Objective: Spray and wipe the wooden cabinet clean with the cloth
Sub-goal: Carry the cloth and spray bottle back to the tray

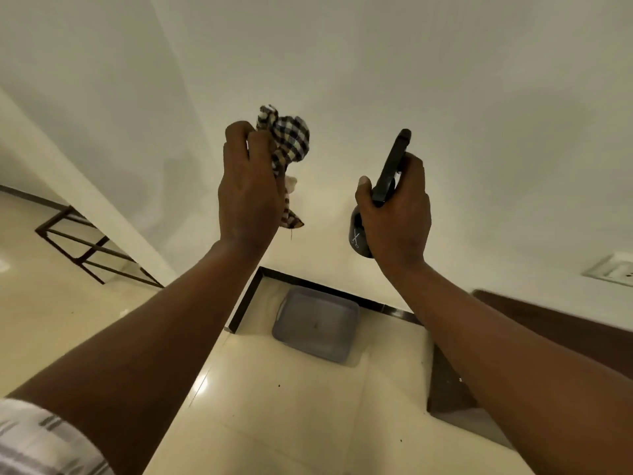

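My left hand (248, 186) is raised in front of the white wall and grips a bunched checked cloth (291, 138), whose loose ends hang below my fingers. My right hand (397, 214) is raised beside it and grips a black spray bottle (390, 166) by the neck, nozzle pointing up toward the wall; the bottle's round body (358, 234) shows below my palm. A dark brown wooden cabinet (565, 327) stands low at the right against the wall, partly hidden by my right forearm.
A grey plastic tray (317, 323) lies on the glossy cream floor against the dark skirting. A dark metal frame stand (89, 241) sits at the left past a white wall corner. A wall socket (613, 269) is at the right edge.
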`<state>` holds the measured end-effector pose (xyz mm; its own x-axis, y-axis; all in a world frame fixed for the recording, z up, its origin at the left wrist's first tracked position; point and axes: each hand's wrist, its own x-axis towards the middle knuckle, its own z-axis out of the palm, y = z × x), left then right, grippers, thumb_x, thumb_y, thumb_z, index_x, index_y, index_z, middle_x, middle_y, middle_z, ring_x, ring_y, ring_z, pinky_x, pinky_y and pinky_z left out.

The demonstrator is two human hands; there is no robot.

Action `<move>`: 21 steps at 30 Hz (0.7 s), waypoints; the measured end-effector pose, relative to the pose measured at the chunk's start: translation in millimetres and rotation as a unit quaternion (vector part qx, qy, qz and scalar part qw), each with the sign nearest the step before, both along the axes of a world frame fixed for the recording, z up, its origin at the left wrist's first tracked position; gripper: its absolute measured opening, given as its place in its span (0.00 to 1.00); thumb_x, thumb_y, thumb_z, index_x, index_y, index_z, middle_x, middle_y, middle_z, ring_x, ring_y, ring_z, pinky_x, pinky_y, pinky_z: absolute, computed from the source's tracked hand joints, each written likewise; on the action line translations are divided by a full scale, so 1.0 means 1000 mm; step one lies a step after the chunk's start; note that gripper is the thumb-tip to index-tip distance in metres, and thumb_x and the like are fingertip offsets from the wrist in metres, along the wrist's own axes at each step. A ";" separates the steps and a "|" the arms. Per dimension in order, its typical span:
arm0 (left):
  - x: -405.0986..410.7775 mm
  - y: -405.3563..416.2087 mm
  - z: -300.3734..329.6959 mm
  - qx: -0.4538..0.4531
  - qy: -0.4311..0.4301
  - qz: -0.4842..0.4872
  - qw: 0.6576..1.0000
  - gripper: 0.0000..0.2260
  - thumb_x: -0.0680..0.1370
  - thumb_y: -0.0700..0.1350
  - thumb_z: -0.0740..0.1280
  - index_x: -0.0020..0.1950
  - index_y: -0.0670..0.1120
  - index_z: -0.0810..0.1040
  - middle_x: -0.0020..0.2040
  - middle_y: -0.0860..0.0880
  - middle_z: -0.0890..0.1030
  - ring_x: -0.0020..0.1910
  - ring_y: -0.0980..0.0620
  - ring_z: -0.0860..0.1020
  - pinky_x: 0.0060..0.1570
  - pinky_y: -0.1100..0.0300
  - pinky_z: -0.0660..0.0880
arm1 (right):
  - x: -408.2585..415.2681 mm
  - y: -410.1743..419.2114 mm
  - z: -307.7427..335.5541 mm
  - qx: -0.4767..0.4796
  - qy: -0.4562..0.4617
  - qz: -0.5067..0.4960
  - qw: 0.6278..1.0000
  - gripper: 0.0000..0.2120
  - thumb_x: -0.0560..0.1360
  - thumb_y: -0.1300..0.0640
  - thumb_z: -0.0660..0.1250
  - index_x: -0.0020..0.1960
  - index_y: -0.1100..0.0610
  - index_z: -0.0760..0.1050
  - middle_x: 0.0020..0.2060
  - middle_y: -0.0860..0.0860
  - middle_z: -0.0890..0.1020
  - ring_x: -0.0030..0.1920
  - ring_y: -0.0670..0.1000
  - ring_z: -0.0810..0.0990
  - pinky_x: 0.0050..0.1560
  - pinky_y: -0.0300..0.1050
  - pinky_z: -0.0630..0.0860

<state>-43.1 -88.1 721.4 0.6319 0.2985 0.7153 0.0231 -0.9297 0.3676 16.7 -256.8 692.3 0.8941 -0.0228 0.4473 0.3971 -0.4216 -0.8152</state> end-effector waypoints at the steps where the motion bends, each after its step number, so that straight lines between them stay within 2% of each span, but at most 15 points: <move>1: 0.005 0.009 -0.027 -0.012 0.015 -0.002 1.000 0.09 0.74 0.39 0.63 0.53 0.41 0.68 0.57 0.42 0.69 0.44 0.45 0.74 0.29 0.53 0.74 | 0.006 0.007 -0.024 -0.002 0.011 0.001 1.000 0.23 0.73 0.47 0.68 0.64 0.57 0.70 0.53 0.50 0.82 0.45 0.56 0.81 0.47 0.55 0.78; 5: 0.023 0.044 -0.160 -0.044 0.076 -0.001 0.996 0.10 0.75 0.39 0.67 0.52 0.41 0.67 0.55 0.43 0.68 0.42 0.47 0.73 0.30 0.50 0.77 | 0.026 0.031 -0.141 -0.029 0.039 0.001 0.999 0.27 0.73 0.45 0.70 0.65 0.58 0.68 0.54 0.53 0.81 0.46 0.59 0.80 0.49 0.58 0.77; 8: 0.033 0.063 -0.261 -0.055 0.097 0.004 0.994 0.13 0.74 0.39 0.68 0.54 0.39 0.68 0.55 0.40 0.68 0.44 0.46 0.73 0.33 0.57 0.74 | 0.032 0.043 -0.238 -0.058 0.066 0.001 0.996 0.29 0.73 0.43 0.70 0.66 0.56 0.67 0.54 0.52 0.81 0.47 0.59 0.81 0.49 0.57 0.77; 11: 0.046 0.076 -0.360 -0.061 0.101 -0.009 0.993 0.15 0.73 0.43 0.65 0.55 0.36 0.68 0.55 0.38 0.69 0.46 0.45 0.74 0.36 0.60 0.72 | 0.033 0.052 -0.343 -0.086 0.088 -0.002 0.992 0.30 0.73 0.42 0.70 0.67 0.56 0.65 0.56 0.53 0.80 0.50 0.60 0.80 0.49 0.57 0.77; 13: 0.055 0.083 -0.431 -0.062 0.118 -0.012 0.991 0.18 0.72 0.45 0.63 0.56 0.35 0.68 0.57 0.37 0.69 0.48 0.44 0.74 0.38 0.61 0.72 | 0.035 0.058 -0.416 -0.093 0.095 -0.004 0.991 0.31 0.73 0.43 0.71 0.68 0.57 0.65 0.56 0.53 0.79 0.50 0.59 0.80 0.48 0.54 0.77; 17: 0.065 0.089 -0.564 -0.064 0.162 -0.012 0.985 0.18 0.72 0.39 0.68 0.59 0.35 0.68 0.60 0.38 0.69 0.53 0.43 0.75 0.43 0.60 0.73 | 0.035 0.067 -0.547 -0.114 0.116 0.008 0.987 0.32 0.72 0.42 0.72 0.68 0.57 0.65 0.53 0.48 0.77 0.47 0.52 0.79 0.43 0.45 0.74; 21: 0.066 0.089 -0.654 -0.087 0.195 -0.007 0.977 0.18 0.74 0.40 0.68 0.61 0.37 0.67 0.63 0.39 0.68 0.55 0.43 0.74 0.44 0.58 0.74 | 0.038 0.073 -0.635 -0.124 0.135 0.011 0.983 0.35 0.71 0.41 0.72 0.69 0.56 0.63 0.60 0.52 0.76 0.56 0.55 0.78 0.52 0.50 0.78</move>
<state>22.6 1.0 67.1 0.8510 0.3838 0.3584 0.1810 -0.8551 0.4859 55.0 -183.7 57.5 0.9800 0.0773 0.1833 0.1916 -0.6139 -0.7658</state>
